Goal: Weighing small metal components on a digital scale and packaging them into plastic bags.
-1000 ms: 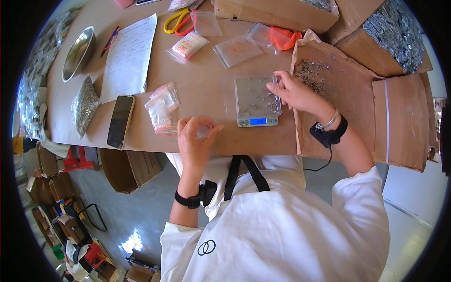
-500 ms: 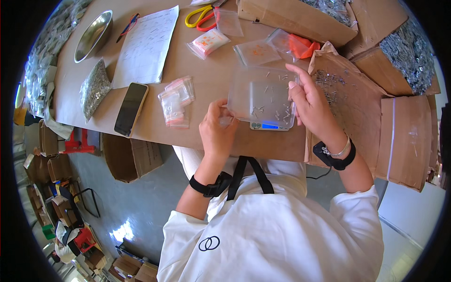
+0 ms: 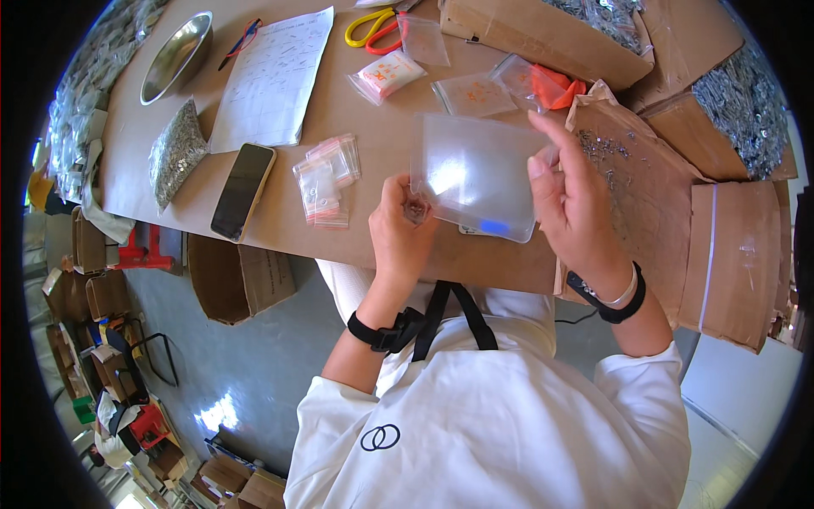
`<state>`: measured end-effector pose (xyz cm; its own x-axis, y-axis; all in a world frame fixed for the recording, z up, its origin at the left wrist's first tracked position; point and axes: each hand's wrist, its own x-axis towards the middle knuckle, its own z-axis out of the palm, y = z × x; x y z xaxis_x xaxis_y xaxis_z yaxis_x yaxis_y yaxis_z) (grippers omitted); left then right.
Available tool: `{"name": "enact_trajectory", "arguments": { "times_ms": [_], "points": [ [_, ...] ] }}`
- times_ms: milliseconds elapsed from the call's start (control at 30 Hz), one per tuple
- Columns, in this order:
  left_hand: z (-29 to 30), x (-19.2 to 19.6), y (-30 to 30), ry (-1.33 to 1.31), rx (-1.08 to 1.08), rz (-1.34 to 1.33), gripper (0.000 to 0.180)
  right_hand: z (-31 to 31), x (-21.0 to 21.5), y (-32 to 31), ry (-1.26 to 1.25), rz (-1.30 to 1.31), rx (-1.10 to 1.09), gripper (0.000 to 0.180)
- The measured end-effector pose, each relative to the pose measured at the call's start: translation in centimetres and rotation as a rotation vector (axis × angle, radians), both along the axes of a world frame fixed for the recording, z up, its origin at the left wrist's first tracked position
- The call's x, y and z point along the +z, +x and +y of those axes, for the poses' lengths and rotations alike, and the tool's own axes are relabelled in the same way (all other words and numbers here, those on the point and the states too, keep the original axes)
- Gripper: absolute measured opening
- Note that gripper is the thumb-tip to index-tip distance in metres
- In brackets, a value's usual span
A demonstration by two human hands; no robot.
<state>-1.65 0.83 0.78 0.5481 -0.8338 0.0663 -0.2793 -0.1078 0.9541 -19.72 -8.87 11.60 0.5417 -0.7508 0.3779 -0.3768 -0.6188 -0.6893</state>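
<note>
A clear plastic tray [image 3: 479,165] is tilted down to the left in front of me, and no screws show on its bottom. My right hand [image 3: 575,204] grips its right edge, the index finger stretched along it. At the tray's lower left corner my left hand [image 3: 400,237] is closed around a small clear zip bag [image 3: 415,209]. Small metal pieces, probably screws, show in the bag's mouth. Under the tray sits a scale [image 3: 469,230] with a lit blue display, mostly hidden. Several small zip bags [image 3: 325,191] lie left of my left hand.
Left are a phone [image 3: 243,191], a filled bag of metal parts [image 3: 178,157], a paper sheet [image 3: 275,81] and a steel bowl [image 3: 175,59]. Scissors [image 3: 370,32] and plastic packets [image 3: 387,76] lie farther back. On the right, an opened cardboard box [image 3: 653,191] holds loose screws.
The tray, level with screws on it before, has tipped toward my left hand. Its screws have slid off at the left corner, and metal pieces now show in the bag.
</note>
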Motion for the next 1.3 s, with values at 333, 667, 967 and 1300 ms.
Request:
{"name": "enact_trajectory", "arguments": {
  "times_ms": [333, 667, 967, 1300],
  "points": [
    [2.4, 0.6, 0.9, -0.294, -0.352, 0.623, 0.062, -4.2, -7.5, -4.1, 0.278, 0.328, -0.179, 0.05],
    [3.7, 1.8, -2.1, -0.212, -0.437, 0.649, 0.103, 5.4, -2.8, 1.6, 0.392, -0.055, 0.232, 0.023],
    [5.0, 5.0, -0.6, -0.085, -0.222, 0.328, 0.01, 5.1, -1.4, -1.0, 0.512, -0.166, 0.134, 0.008],
    [4.3, 7.4, -1.4, -0.169, -0.422, -0.083, 0.007, 5.9, -1.5, -1.6, 0.399, -0.16, 0.237, 0.01]
  ]
}}
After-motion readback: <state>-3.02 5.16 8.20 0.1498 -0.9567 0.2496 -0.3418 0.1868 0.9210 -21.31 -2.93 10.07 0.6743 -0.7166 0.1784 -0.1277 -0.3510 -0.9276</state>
